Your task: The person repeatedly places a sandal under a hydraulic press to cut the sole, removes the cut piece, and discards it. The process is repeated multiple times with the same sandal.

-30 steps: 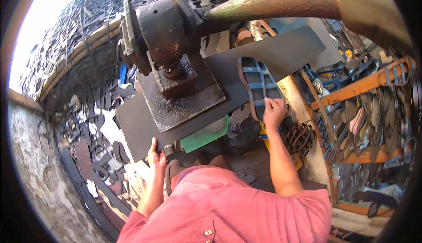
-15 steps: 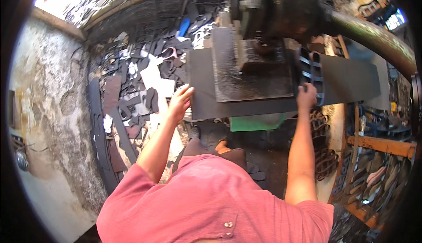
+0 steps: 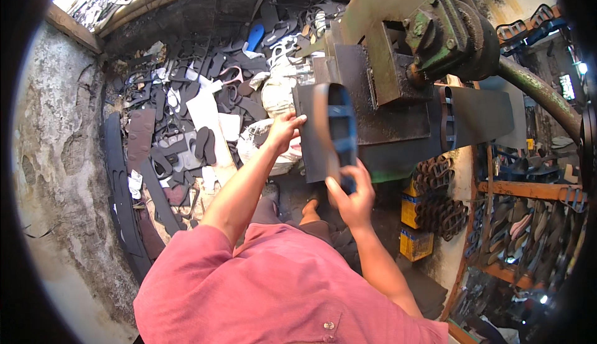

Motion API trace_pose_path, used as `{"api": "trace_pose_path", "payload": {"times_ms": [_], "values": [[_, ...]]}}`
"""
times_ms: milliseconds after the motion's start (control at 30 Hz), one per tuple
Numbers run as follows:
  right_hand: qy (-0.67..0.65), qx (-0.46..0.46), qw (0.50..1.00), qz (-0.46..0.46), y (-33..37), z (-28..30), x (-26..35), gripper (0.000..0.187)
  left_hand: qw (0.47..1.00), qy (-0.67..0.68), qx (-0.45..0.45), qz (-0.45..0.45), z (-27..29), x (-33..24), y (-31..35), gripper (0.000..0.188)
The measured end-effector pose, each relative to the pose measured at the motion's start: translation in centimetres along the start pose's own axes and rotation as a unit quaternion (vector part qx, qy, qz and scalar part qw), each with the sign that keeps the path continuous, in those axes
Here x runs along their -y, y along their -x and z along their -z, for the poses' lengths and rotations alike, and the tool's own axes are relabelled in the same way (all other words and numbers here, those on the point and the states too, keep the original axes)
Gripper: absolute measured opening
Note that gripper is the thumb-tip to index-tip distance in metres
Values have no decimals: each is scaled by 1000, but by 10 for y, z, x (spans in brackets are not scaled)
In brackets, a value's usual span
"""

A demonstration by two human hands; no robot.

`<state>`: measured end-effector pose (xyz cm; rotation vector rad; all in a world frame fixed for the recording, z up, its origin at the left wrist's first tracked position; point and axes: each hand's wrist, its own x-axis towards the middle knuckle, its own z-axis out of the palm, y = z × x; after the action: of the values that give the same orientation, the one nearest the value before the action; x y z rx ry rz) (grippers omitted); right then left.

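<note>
A shoe-sole cutting die [image 3: 344, 134], with a metal rim and blue crossbars, stands tilted over the left part of a black sheet [image 3: 407, 155]. My right hand [image 3: 352, 195] is closed round its near end; the die is slightly blurred. My left hand [image 3: 286, 131] pinches the sheet's left edge, its fingertips touching the border. A heavy dark press plate [image 3: 392, 123] sits over the middle of the sheet and hides part of it. To the right of the press, a second sole-shaped die [image 3: 448, 119] stands on the sheet.
The green press head [image 3: 429, 39] and its round bar [image 3: 541, 89] rise at the far right. Offcuts [image 3: 180, 139] heap up at left by a stained wall [image 3: 62, 157]. Yellow crates [image 3: 415, 243] and stacked dies [image 3: 441, 213] stand below right, beside racks of soles [image 3: 528, 238].
My right hand has come leftward from beside the press, bringing one cutting die over the sheet's left part. The left hand remains at the sheet's left edge. The whole view has shifted.
</note>
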<state>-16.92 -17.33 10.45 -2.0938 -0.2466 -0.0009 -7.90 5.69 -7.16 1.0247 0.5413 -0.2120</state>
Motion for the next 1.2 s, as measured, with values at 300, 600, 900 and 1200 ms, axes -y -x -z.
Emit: {"api": "trace_pose_path", "payload": {"times_ms": [300, 600, 900, 1200], "values": [[267, -68, 958, 76, -31, -99, -94, 41, 998, 42, 50, 14, 0, -2, -4, 23], [241, -54, 969, -4, 8, -31, -130, 107, 1000, 16, 13, 9, -67, -26, -4, 49], [257, -47, 964, 46, -10, -8, -159, 94, 947, -257, -71, -180, -88, 6, -5, 71], [220, -31, 972, 78, -2, 0, -171, 94, 969, -215, 15, -124, -81, -9, 9, 69]]}}
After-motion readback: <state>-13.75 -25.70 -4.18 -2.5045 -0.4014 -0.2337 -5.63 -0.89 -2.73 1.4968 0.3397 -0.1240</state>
